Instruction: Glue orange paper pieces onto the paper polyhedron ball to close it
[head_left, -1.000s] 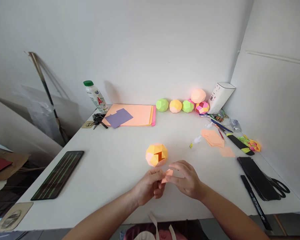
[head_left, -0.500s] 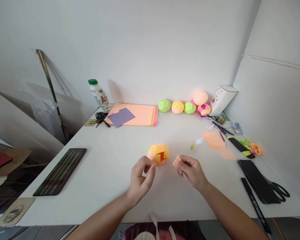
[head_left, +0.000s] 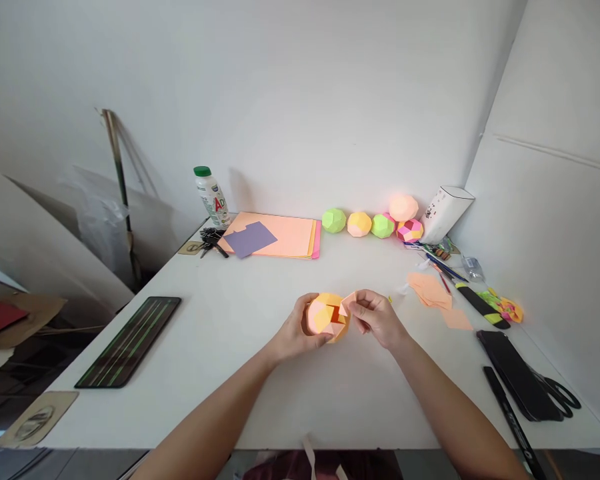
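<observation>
Near the middle of the table, my left hand [head_left: 299, 331] is wrapped round the left side of a faceted paper ball [head_left: 324, 313] in yellow and peach. An opening on the ball's right side shows a darker orange inside. My right hand [head_left: 377, 319] pinches a small folded peach paper piece [head_left: 347, 304] between thumb and fingers, right at that opening. Whether the piece touches the ball's edge I cannot tell.
Finished paper balls [head_left: 359, 225] line the wall beside a white box [head_left: 446, 213]. Peach paper squares [head_left: 430, 291], a cutter [head_left: 481, 305], scissors [head_left: 560, 393] and a marker [head_left: 513, 420] lie right. Left are a dark panel [head_left: 129, 342], a bottle [head_left: 213, 197] and stacked paper sheets [head_left: 295, 233].
My left hand has closed round the paper ball, which is now turned and slightly further right. My right hand has brought the folded peach piece to the ball's opening.
</observation>
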